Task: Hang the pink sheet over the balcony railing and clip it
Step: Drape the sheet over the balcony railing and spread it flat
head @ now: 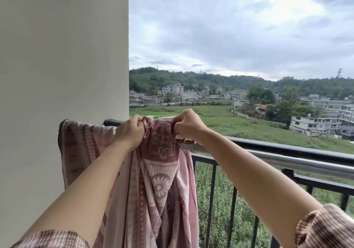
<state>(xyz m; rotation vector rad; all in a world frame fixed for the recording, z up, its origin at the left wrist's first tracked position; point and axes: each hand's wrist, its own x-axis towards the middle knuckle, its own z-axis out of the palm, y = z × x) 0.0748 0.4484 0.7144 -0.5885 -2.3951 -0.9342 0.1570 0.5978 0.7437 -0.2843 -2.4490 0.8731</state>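
Pink sheet point(162, 173) bunched on steel rail point(287, 162); L hand point(130, 130), R hand point(188, 125) curled, gripping it.

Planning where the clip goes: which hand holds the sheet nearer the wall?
The left hand, gripping the pink sheet on the wall side; the right hand grips it above the silver pole.

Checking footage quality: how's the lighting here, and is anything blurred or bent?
Head view: soft overcast daylight, no hard shadows; glare streak on the silver metal rail; wide-angle distortion slants the black balcony railing; pink patterned sheet looks sharp.
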